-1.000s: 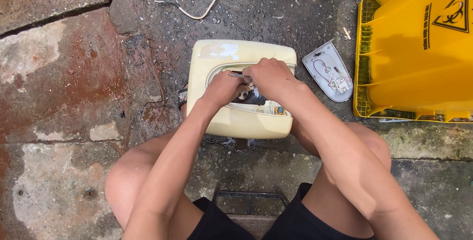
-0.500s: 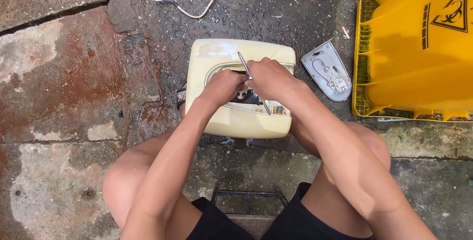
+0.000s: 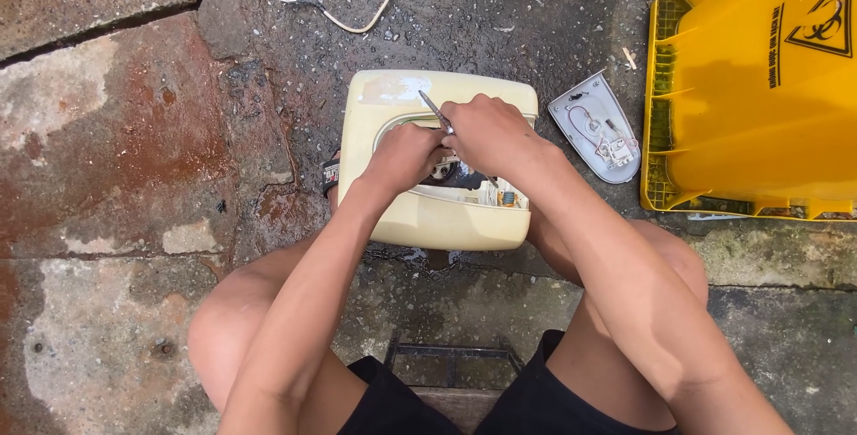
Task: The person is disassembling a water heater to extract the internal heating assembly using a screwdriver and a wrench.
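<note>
- Head view: the cream appliance housing point(image 3: 442, 163) lies on the wet concrete, centre.
- Right hand point(image 3: 486, 134) grasps a thin metal tool point(image 3: 435, 111), working inside the opening; left hand point(image 3: 402, 156) is clenched at the rim, bracing.
- Prying looks underway; steady leverage seems needed next.

Single head view — worn camera, looking almost straight down from close above the person's knees and forearms. Both hands meet at frame centre over a cream casing point(image 3: 437, 212) on the concrete ground point(image 3: 116, 176); a yellow bin point(image 3: 759, 87) sits far right — partly cropped.
</note>
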